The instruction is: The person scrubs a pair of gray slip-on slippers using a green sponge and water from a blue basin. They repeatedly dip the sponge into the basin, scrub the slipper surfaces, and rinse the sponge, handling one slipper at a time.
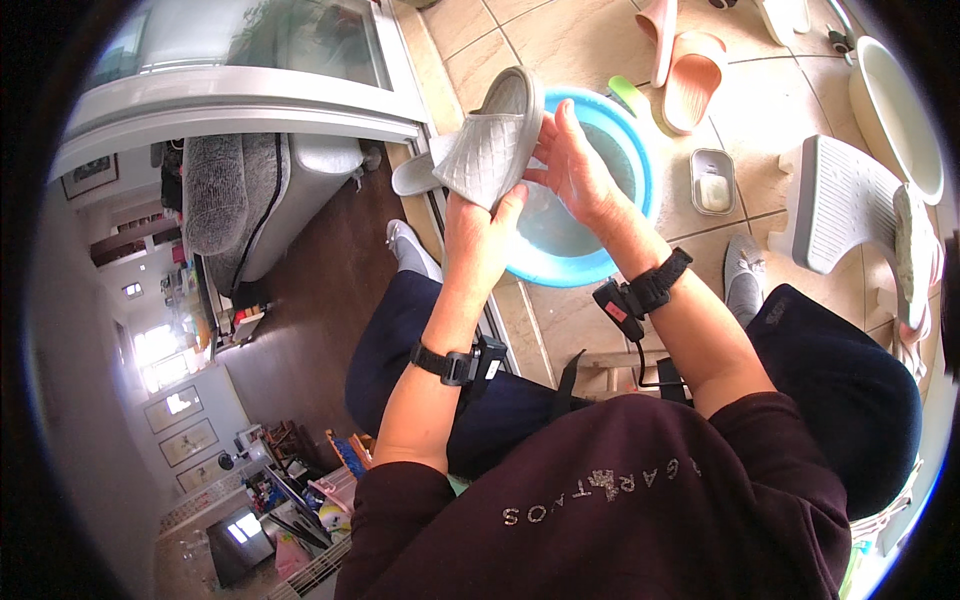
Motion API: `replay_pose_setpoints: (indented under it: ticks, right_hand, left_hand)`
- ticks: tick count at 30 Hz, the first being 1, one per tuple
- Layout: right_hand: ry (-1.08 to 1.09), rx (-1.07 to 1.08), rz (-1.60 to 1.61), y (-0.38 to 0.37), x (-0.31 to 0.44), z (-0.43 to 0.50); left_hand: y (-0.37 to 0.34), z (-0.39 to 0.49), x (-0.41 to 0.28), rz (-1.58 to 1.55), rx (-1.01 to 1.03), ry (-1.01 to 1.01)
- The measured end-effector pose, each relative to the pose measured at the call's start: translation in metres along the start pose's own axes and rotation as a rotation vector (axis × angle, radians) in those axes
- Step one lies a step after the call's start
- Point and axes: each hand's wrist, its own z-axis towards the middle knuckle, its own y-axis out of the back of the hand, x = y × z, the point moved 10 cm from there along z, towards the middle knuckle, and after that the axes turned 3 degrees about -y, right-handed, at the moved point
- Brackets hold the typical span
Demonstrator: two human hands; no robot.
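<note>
A grey slide sandal with a quilted strap is raised over the left part of a blue plastic basin with cloudy water in it. My left hand grips one end of the sandal, the thumb along its edge and the fingers partly hidden under the strap. My right hand is beside the sole, fingers spread and bent towards it over the water; whether the fingertips press on the sole is hard to tell. Another grey slipper lies left of the basin near the door track. A green-handled thing leans at the basin's far rim.
Pink-orange slides lie on the tiles beyond the basin. A soap dish with a pale bar, a grey plastic stool and a cream basin stand to the right. The sliding door's frame runs along the left.
</note>
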Motion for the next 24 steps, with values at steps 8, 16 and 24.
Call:
replay_pose_setpoints:
  ticks: [8, 16, 24]
  right_hand:
    - [-0.056, -0.149, 0.054, 0.017, -0.013, 0.001]
    - [-0.056, -0.078, 0.39, 0.037, -0.023, 0.009]
    - [-0.061, -0.031, 0.365, 0.035, -0.028, 0.008]
  left_hand:
    - [0.017, -0.004, -0.029, 0.577, -0.122, -0.193]
    - [0.019, -0.006, -0.055, 0.482, -0.231, -0.411]
    - [0.031, -0.003, -0.034, 0.172, -0.282, -0.187]
